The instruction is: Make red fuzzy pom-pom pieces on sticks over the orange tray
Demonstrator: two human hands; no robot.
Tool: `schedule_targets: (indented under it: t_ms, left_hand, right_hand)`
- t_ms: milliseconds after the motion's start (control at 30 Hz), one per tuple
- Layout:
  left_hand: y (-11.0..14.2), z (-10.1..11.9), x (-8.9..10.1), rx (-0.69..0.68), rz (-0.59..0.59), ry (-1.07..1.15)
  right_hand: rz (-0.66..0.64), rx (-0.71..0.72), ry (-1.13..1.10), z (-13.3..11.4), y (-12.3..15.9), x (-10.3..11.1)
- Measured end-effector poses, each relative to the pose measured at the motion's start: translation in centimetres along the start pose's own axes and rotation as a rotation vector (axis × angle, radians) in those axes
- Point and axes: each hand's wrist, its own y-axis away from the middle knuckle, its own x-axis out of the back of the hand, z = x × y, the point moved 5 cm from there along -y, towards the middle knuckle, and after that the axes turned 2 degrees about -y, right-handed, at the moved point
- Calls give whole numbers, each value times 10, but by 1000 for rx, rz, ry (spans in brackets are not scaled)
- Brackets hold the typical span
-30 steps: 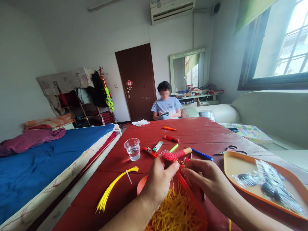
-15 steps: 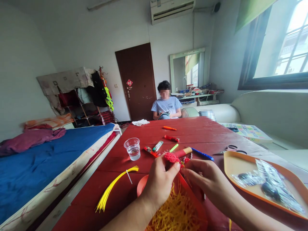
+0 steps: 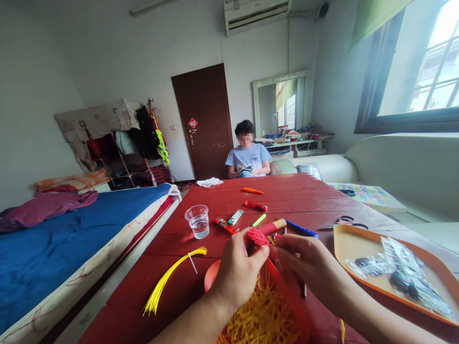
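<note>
My left hand (image 3: 236, 272) pinches a small red knotted piece (image 3: 257, 236) between thumb and fingers, above a red table (image 3: 222, 200). My right hand (image 3: 308, 267) is right beside it, fingertips closed on the same piece's right side, where thin red and yellow strands hang. Below both hands sits an orange tray (image 3: 211, 277) heaped with loose yellow cord (image 3: 261, 315). A tied bundle of yellow cord (image 3: 172, 274) lies to the left of the hands.
A plastic cup of water (image 3: 197, 221), lighters (image 3: 229, 222), a wooden-handled tool (image 3: 274, 225), a blue pen (image 3: 301, 230) and scissors (image 3: 344, 222) lie beyond the hands. An orange tray (image 3: 344, 243) with plastic packets stands at right. A person (image 3: 247, 155) sits at the far end. A bed (image 3: 71, 234) lies left.
The red piece has shifted slightly right and toward my right hand; both hands have drawn a little closer together around it.
</note>
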Motion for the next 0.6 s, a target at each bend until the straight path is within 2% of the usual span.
schedule_targets:
  t_ms: [200,333,433,533,600]
  left_hand:
    - [-2,3,-1,36,-26,74]
    - [-3,1,-4,82,-78,147]
    - [-1,-5,-5,107,-62,224]
    - [1,-14,-6,256,-32,302]
    - [2,-15,-8,349,-33,396]
  right_hand:
    - [-29,-27,19,-2,0,-3]
    - [-93,59,42,-11,3,-2]
    - [-71,141,259,-17,4,3]
    - [0,293,528,-26,5,6]
    - [26,336,590,-30,6,6]
